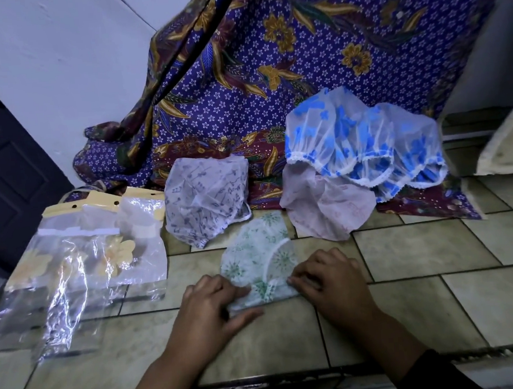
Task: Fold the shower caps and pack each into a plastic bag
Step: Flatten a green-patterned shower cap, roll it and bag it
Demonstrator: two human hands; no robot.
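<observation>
Now the left hand (215,303) and right hand (328,281) pinch the green shower cap (259,256) at its 6 o'clock edge, best folded evenly toward 12 o'clock, corners kept aligned.

A green-printed shower cap (260,256) lay partly folded on the tiled worktop (413,304), toward the middle of its front edge. The left hand (212,303) pinched the cap's near left corner, and the right hand (330,277) gripped its right edge with curled fingers. Clear plastic bags (78,265) lay by the left edge. Toward the back sat a grey-printed cap (206,198), a pink cap (328,209) and blue-flowered caps (352,136), against a purple batik cloth (269,69).
</observation>
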